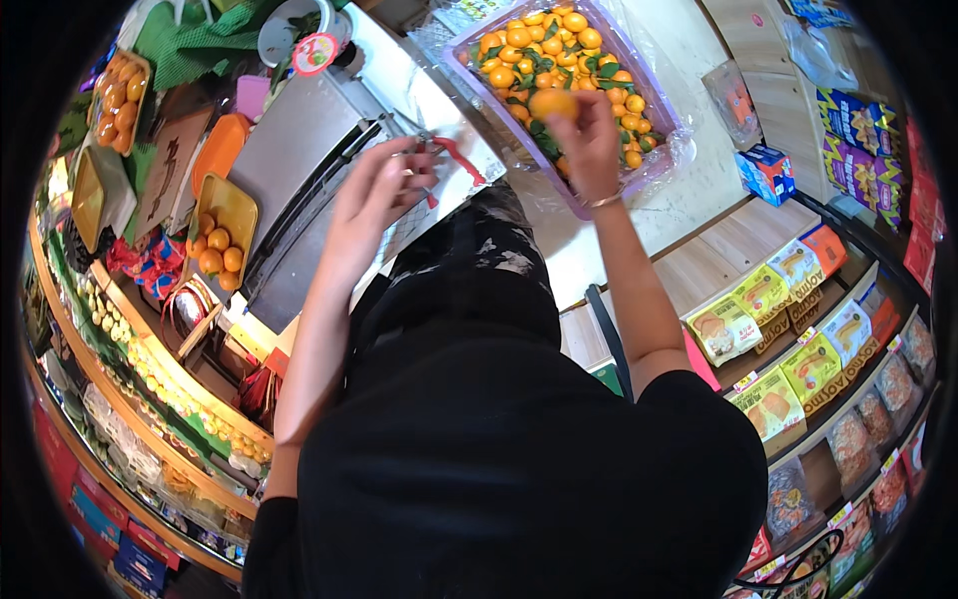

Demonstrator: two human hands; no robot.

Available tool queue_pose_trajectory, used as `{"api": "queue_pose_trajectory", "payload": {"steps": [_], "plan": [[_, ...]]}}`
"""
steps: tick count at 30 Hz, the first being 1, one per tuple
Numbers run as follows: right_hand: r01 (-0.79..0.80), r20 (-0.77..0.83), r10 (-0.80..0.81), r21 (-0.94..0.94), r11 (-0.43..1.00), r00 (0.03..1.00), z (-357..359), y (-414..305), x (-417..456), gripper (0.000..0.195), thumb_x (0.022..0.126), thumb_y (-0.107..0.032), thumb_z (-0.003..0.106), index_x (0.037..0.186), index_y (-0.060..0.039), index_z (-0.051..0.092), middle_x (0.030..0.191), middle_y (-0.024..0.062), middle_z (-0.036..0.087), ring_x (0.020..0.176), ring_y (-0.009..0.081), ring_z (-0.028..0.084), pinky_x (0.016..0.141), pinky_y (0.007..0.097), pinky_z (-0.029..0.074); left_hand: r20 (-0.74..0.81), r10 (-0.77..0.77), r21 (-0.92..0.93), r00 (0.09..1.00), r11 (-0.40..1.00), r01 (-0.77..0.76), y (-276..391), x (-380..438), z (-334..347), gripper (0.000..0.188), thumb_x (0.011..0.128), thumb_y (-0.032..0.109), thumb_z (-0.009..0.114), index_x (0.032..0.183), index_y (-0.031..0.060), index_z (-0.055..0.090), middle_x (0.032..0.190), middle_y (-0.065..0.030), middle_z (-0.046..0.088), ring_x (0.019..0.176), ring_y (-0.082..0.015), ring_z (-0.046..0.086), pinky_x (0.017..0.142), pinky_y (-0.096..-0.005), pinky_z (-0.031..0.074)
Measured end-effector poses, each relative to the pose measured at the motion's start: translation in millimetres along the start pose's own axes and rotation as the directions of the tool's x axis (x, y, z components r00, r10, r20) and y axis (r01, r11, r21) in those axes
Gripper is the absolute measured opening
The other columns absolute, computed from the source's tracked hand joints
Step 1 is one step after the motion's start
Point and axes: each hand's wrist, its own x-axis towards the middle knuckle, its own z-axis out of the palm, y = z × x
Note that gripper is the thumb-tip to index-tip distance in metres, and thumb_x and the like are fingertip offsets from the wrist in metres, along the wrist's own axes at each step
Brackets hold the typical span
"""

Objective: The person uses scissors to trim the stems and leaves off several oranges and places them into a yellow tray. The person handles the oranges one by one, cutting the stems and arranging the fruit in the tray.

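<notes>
My right hand (595, 142) grips a mandarin (552, 105) between thumb and fingers, just above a lavender plastic crate (650, 93). Clear plastic film lines this crate. Many mandarins (575, 22) fill it, with green leaves among them. My left hand (378, 183) has its fingers curled beside hand clippers with red handles (460, 159), over a white work surface (441, 112). Fingers overlap part of the tool, so whether they hold it cannot be told.
Left of me stands a grey metal-topped unit (299, 142). Past it are a yellow tray (230, 196) of mandarins, an orange tray (218, 150) and a grey bucket (288, 30). Shelves with packaged snacks (726, 329) line my right. A blue box (765, 174) sits beyond the crate.
</notes>
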Motion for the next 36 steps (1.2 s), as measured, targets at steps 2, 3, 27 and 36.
{"api": "queue_pose_trajectory", "payload": {"steps": [2,3,27,36], "plan": [[0.385,0.222,-0.331,-0.282,0.879,0.917,33,-58,-11,0.033,0.082,-0.028,0.076,0.104,-0.0095,0.060,0.096,0.0037,0.063,0.083,0.0138,0.059,0.071,0.0276,0.046,0.114,-0.030,-0.239,0.993,0.969,0.057,0,7,19,0.047,0.104,0.034,0.040,0.135,-0.0008,0.045,0.122,-0.0148,0.059,0.101,-0.0209,0.063,0.089,-0.0311,0.051],[0.600,0.351,-0.490,-0.391,0.698,0.798,44,-75,-15,0.033,0.081,-0.028,0.076,0.106,-0.0112,0.061,0.099,0.0057,0.063,0.086,0.0166,0.060,0.076,0.0302,0.047,0.171,-0.017,-0.327,0.985,0.942,0.073,-1,14,22,0.048,0.104,0.035,0.040,0.136,-0.0008,0.043,0.121,-0.0152,0.058,0.099,-0.0214,0.064,0.088,-0.0313,0.052],[0.171,0.332,0.233,-0.836,0.522,0.914,83,131,-20,0.096,0.069,-0.017,0.072,0.150,-0.0034,0.021,0.132,0.0276,0.049,0.119,0.0438,0.049,0.093,0.0495,0.042,-0.162,0.130,-0.117,0.978,0.982,-0.150,16,17,-80,0.055,0.091,0.013,0.067,0.140,0.0028,0.043,0.126,-0.0078,0.059,0.094,-0.0084,0.058,0.071,-0.0220,0.052],[0.017,0.540,0.139,-0.274,0.962,0.830,130,-9,75,0.064,0.076,-0.011,0.061,0.137,-0.0055,0.045,0.110,0.0215,0.063,0.096,0.0392,0.062,0.083,0.0391,0.050,-0.297,0.123,-0.058,0.947,0.988,-0.146,23,89,-152,0.056,0.089,0.014,0.070,0.137,-0.0014,0.045,0.108,-0.0051,0.062,0.086,-0.0087,0.060,0.067,-0.0214,0.053]]}}
